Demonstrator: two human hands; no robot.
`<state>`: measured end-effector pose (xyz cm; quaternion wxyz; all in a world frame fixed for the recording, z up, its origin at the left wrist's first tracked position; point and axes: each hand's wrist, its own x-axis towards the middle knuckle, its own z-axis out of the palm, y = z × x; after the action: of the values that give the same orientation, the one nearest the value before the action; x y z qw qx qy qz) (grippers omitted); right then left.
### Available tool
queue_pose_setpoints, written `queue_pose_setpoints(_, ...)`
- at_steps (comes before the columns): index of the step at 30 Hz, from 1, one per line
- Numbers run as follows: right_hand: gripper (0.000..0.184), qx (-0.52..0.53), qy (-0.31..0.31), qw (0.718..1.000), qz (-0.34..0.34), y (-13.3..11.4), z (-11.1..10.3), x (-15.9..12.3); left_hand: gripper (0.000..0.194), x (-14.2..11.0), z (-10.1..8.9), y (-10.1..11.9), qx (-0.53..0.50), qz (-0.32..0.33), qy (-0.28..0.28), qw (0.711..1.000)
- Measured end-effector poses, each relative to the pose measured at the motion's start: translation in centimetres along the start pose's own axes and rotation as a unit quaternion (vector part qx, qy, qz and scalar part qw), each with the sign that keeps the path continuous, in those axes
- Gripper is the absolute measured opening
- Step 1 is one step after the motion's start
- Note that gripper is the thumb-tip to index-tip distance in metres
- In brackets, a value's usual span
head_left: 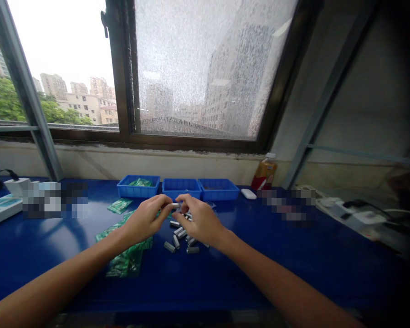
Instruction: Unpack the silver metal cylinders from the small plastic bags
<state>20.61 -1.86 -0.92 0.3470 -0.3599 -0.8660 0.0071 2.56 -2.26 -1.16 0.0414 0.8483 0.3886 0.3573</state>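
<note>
Centrally in the frame, the left hand pinches a metal piece; the right hand curls at its right end, its grip unclear. Probably light, stiff and hardly fragile, it looks slick; its long sides should suit a pinch best.
</note>
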Motion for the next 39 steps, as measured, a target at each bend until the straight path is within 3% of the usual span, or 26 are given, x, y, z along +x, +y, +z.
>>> queue_pose_setpoints(6, 0.007, -0.003, 0.018, 0.999, -0.046, -0.1, -0.2, 0.1, 0.033, 0.0, -0.2, 0.0, 0.009, -0.003, -0.029, 1.0)
queue_pose_setpoints(10, 0.014, -0.006, 0.03, 0.999, -0.028, 0.1, 0.0, 0.1, 0.02, 0.0, -0.2, 0.1, -0.016, 0.001, -0.017, 1.0)
queue_pose_setpoints(19, 0.022, 0.032, 0.02, 0.999, -0.005, 0.0, -0.1, 0.0, 0.024, -0.2, 0.1, -0.1, 0.015, -0.011, -0.01, 1.0)
queue_pose_setpoints(24, 0.009, -0.001, 0.022, 0.998, -0.058, 0.2, 0.1, 0.0, 0.036, 0.0, 0.0, 0.0, 0.012, -0.032, -0.055, 0.998)
queue_pose_setpoints(27, 0.012, -0.033, 0.035, 0.997, -0.059, 1.5, 0.4, 0.6, 0.035, 0.0, 0.2, -0.1, 0.027, -0.03, -0.115, 0.993)
queue_pose_setpoints(33, 0.018, -0.16, 0.111, 0.979, 0.052, 7.0, 0.4, 1.8, 0.024, -0.3, -0.6, -0.1, 0.024, 0.05, -0.246, 0.968)
queue_pose_setpoints(39, 0.023, -0.236, 0.086, 0.959, 0.13, 9.9, 0.7, 1.7, 0.025, -0.4, -2.1, 0.7, 0.016, 0.088, -0.315, 0.945)
